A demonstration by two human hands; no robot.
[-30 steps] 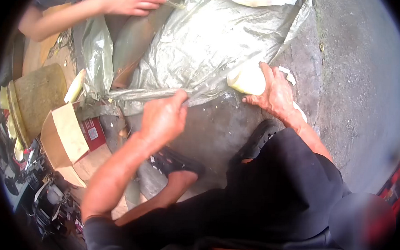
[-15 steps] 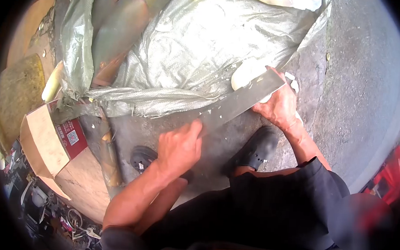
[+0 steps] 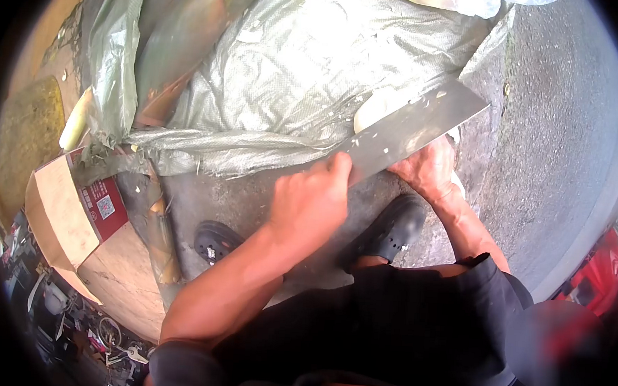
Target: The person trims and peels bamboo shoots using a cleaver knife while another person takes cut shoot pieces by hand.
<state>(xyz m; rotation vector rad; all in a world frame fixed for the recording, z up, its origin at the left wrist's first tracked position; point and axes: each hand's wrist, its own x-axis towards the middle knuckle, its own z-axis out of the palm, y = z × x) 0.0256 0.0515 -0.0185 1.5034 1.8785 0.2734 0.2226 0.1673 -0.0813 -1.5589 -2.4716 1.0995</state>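
Note:
My left hand (image 3: 310,201) is closed round the handle of a wide cleaver (image 3: 414,125), its blade angled up to the right and dotted with pale bits. Behind the blade lies a pale, peeled piece (image 3: 376,109), perhaps bamboo shoot, partly hidden by it. On that piece's right side my right hand (image 3: 429,170) grips it, its fingers mostly covered by the blade. Both are at the lower right edge of a whitish woven sack (image 3: 280,73) spread on the ground.
A brown husked shoot (image 3: 180,46) lies on the sack's left. An open cardboard box (image 3: 63,215), a pale shoot (image 3: 75,121) and a yellowish container (image 3: 29,136) are at the left. Another husked shoot (image 3: 161,238) lies beside dark shoes (image 3: 399,226). A red bag (image 3: 602,275) is at the right.
My left hand and the cleaver have moved right, and the blade now covers much of my right hand. A co-worker's hand at the upper left has gone from view. The view has shifted.

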